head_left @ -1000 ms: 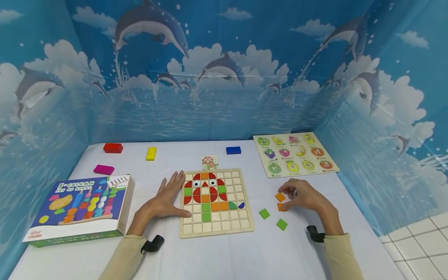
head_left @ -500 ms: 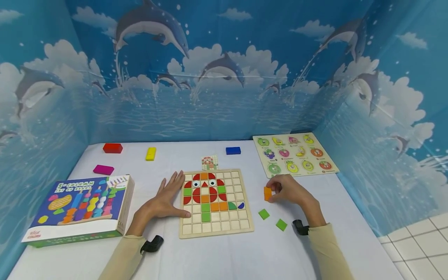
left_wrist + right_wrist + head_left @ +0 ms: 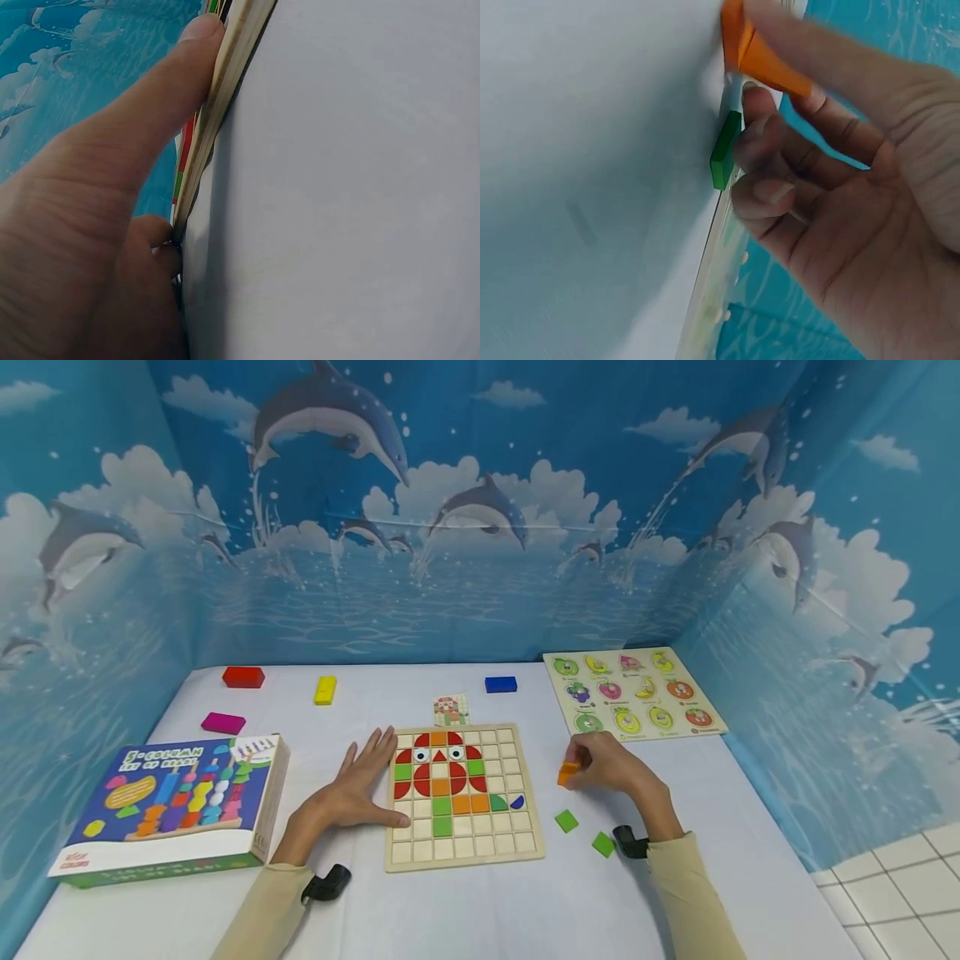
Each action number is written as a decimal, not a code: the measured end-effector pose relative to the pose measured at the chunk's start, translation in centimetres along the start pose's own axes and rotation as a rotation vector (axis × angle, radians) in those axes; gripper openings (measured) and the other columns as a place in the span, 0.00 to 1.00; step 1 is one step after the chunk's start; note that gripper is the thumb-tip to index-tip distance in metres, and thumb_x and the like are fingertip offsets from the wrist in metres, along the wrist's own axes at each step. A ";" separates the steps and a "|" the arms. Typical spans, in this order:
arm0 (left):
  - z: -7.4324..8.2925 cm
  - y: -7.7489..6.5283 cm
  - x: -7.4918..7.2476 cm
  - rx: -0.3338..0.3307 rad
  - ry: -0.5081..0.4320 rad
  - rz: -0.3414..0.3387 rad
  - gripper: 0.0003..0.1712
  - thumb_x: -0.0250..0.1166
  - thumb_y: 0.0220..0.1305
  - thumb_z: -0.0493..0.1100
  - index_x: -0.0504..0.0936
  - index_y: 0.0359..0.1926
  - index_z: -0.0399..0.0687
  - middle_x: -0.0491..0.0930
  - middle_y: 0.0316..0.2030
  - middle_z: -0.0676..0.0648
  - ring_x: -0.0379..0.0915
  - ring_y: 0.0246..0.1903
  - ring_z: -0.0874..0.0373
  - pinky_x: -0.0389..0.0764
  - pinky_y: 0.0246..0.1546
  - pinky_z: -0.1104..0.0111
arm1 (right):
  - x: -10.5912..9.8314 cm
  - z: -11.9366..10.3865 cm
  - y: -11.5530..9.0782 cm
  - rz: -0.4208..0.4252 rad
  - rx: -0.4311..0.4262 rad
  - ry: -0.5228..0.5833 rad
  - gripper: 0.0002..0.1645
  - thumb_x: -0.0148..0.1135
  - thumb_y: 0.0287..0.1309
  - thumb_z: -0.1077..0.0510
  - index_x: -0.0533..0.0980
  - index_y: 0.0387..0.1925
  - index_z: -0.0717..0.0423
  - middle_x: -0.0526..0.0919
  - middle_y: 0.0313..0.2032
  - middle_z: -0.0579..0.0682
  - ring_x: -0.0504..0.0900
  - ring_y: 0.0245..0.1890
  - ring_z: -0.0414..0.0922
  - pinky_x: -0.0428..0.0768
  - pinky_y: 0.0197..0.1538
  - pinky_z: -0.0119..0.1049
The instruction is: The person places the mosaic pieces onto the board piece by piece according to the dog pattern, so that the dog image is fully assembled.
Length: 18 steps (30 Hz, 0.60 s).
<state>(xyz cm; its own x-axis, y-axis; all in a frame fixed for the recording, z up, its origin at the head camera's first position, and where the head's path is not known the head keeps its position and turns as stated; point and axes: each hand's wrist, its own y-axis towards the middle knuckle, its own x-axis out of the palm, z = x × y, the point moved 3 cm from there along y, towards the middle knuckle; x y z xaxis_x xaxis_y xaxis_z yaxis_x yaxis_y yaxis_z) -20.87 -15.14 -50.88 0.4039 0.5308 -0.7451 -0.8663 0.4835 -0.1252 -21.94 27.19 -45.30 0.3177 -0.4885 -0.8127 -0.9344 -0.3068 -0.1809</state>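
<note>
A wooden grid board (image 3: pixel 486 845) holds a pattern of red, green, orange and white pieces, with a green quarter-round and a blue piece at its right. My left hand (image 3: pixel 351 795) lies along the board's left edge, fingers spread and straight, thumb on the rim; the left wrist view shows the thumb (image 3: pixel 142 112) against the wooden edge. To the right of the board, my right hand (image 3: pixel 617 767) pinches orange square tiles (image 3: pixel 567 772) between thumb and fingers. Two orange tiles (image 3: pixel 769 66) show at an angle to each other in the right wrist view. Two green tiles (image 3: pixel 566 820) lie below that hand.
Above the board lies a small pattern card (image 3: pixel 451 709). A fruit puzzle board (image 3: pixel 633 692) is at the back right. A bead-set box (image 3: pixel 168 806) fills the left. Blue (image 3: pixel 501 684), yellow (image 3: pixel 325 690), red (image 3: pixel 243 677) and magenta (image 3: pixel 223 722) blocks lie along the back and left.
My right hand has picked up the two orange tiles from the table and moved left toward the board with them. The left hand has stayed in place on the board's edge.
</note>
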 end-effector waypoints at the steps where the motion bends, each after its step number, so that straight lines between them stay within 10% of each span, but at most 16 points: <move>1: -0.1 0.0 0.0 0.003 -0.003 0.003 0.85 0.83 0.44 0.74 0.42 0.89 0.48 0.35 0.88 0.46 0.21 0.86 0.46 0.23 0.83 0.43 | 0.0 -0.1 0.0 0.005 -0.017 -0.003 0.15 0.85 0.51 0.66 0.82 0.34 0.56 0.81 0.31 0.46 0.76 0.34 0.45 0.80 0.40 0.35; 18: 0.7 -0.4 -0.4 0.033 -0.053 0.005 0.84 0.84 0.45 0.72 0.43 0.88 0.44 0.36 0.88 0.42 0.21 0.86 0.43 0.22 0.82 0.41 | 3.5 -7.3 -0.4 0.041 -0.301 0.226 0.05 0.80 0.59 0.65 0.91 0.36 0.55 0.91 0.31 0.42 0.83 0.29 0.37 0.85 0.37 0.30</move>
<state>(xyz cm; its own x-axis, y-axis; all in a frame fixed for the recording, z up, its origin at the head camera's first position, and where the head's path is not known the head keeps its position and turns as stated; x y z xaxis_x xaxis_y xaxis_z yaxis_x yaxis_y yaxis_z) -20.48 -15.04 -50.10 0.4155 0.5692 -0.7094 -0.8585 0.5031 -0.0992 -19.26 19.67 -44.05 0.3397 -0.6632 -0.6669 -0.8686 -0.4931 0.0480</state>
